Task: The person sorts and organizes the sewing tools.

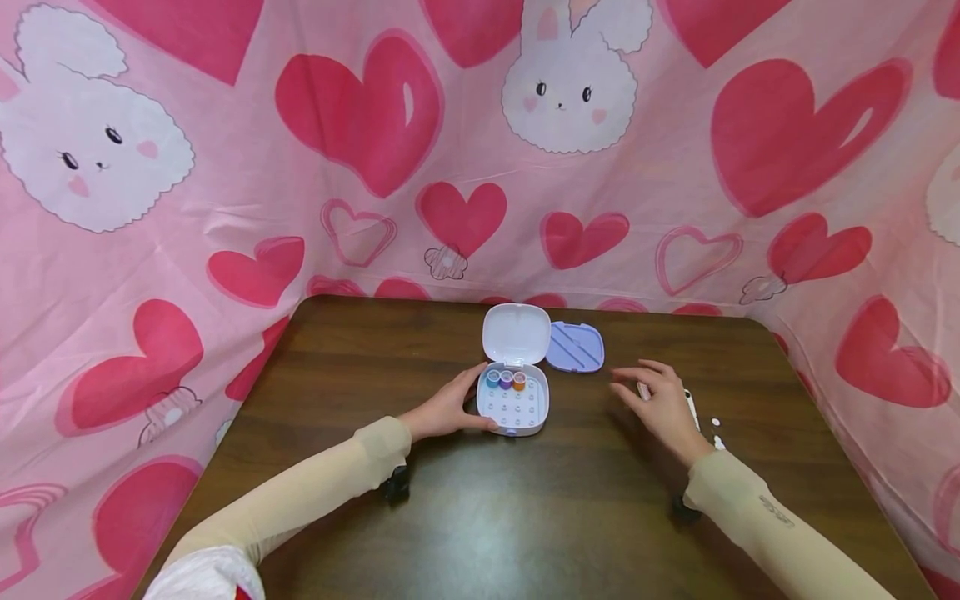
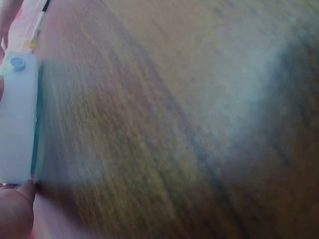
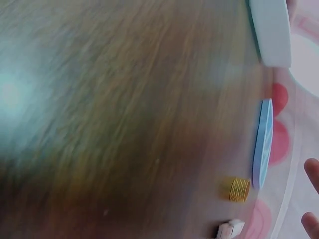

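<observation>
The left hand (image 1: 448,408) grips the near left corner of a white box (image 1: 527,431), thumb along the front and fingers round the side; the box stands on the brown table (image 1: 390,358), ahead of the person and left of the right hand (image 1: 663,408); its lid (image 1: 517,332) is raised at the back; inside, a blue ring (image 1: 492,379), a purple ring (image 1: 506,380) and an orange ring (image 1: 519,382) sit in the back row, with bare pegs about them.

The right hand is relaxed, fingers apart, holding nothing visible; a lilac panel (image 1: 576,348) lies behind it, just beside the box; small white pieces (image 1: 718,442) lie near its wrist; the right wrist view shows a gold cylinder (image 3: 239,189) near the panel.
</observation>
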Motion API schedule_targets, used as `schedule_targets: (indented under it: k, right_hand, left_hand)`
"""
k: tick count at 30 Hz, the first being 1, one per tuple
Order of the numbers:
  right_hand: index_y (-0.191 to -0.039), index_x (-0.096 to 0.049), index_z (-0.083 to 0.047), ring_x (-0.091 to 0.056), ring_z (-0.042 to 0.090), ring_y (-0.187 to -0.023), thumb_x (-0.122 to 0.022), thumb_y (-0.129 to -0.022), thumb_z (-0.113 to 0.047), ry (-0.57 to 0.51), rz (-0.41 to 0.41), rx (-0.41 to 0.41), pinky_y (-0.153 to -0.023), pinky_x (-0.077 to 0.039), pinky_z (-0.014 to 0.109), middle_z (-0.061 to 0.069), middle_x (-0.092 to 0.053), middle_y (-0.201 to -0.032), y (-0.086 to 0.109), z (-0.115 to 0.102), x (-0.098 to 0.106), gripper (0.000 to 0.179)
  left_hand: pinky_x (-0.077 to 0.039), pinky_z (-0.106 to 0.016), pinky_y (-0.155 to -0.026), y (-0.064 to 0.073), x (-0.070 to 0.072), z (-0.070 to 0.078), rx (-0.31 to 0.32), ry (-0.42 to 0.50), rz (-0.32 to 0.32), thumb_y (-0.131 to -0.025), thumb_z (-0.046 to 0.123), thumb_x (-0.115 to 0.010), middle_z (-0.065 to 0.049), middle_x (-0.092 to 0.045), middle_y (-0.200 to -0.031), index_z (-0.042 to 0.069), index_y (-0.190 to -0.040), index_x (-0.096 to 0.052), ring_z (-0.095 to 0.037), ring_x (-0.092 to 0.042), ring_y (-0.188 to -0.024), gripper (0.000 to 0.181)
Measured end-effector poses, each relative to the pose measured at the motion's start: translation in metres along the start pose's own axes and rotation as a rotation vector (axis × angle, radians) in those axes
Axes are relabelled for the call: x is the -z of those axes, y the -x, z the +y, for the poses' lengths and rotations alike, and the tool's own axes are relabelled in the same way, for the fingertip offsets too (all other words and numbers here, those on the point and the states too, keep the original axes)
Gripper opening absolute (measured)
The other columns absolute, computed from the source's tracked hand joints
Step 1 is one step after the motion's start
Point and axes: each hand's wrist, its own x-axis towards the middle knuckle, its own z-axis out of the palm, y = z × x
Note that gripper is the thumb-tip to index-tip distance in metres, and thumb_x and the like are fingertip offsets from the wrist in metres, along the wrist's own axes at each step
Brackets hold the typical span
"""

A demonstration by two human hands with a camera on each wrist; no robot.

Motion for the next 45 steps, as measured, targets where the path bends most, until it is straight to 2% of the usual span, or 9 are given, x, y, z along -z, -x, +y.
schedule_targets:
  k: [9, 17, 29, 37, 45]
  right_hand:
    - [-0.119, -0.076, -0.004, -0.044, 0.044, -0.136, -0.079, -0.095, -0.023, -0.001, 0.038, -0.007, -0.104, -0.038, 0.072, 0.02, -0.072, -0.12, 0.007, 0.012, 0.014, 0.03]
    - [-0.121, -0.076, -0.004, -0.042, 0.045, -0.136, -0.077, -0.097, -0.026, 0.024, 0.046, -0.047, -0.103, -0.035, 0.076, 0.023, -0.07, -0.122, 0.014, 0.02, 0.026, 0.032]
    - [-0.117, -0.076, 0.0, -0.044, 0.048, -0.132, -0.079, -0.095, -0.018, 0.031, 0.12, -0.039, -0.103, -0.028, 0.076, 0.025, -0.072, -0.115, 0.02, 0.034, 0.037, 0.029]
    - [-0.117, -0.076, 0.0, -0.045, 0.047, -0.131, -0.077, -0.096, -0.023, 0.044, 0.136, -0.054, -0.104, -0.029, 0.072, 0.024, -0.073, -0.114, 0.022, 0.04, 0.041, 0.031]
    - [-0.114, -0.076, 0.002, -0.045, 0.049, -0.127, -0.079, -0.094, -0.016, 0.044, 0.166, -0.041, -0.102, -0.03, 0.072, 0.026, -0.073, -0.111, 0.021, 0.046, 0.043, 0.028]
  left_hand:
    - [-0.033, -0.048, -0.122, 0.0, 0.0, 0.0, -0.001, 0.001, 0.0, -0.086, 0.034, -0.087, -0.013, -0.031, -0.166, 0.01, -0.166, -0.02, -0.032, -0.035, -0.151, 0.107]
    - [-0.034, -0.047, -0.122, 0.001, -0.001, -0.001, -0.002, -0.006, 0.005, -0.086, 0.032, -0.087, -0.014, -0.031, -0.166, 0.01, -0.166, -0.02, -0.032, -0.036, -0.151, 0.106]
    - [-0.033, -0.05, -0.123, 0.0, 0.0, -0.003, -0.018, -0.012, 0.004, -0.086, 0.034, -0.087, -0.014, -0.031, -0.166, 0.01, -0.165, -0.02, -0.032, -0.036, -0.15, 0.106]
    - [-0.032, -0.049, -0.123, 0.001, 0.0, -0.002, -0.01, -0.019, 0.002, -0.086, 0.035, -0.087, -0.014, -0.031, -0.166, 0.01, -0.166, -0.019, -0.032, -0.035, -0.151, 0.107]
    - [-0.032, -0.048, -0.123, 0.0, 0.0, -0.002, -0.01, -0.015, 0.007, -0.086, 0.034, -0.087, -0.012, -0.032, -0.165, 0.012, -0.166, -0.02, -0.031, -0.036, -0.15, 0.106]
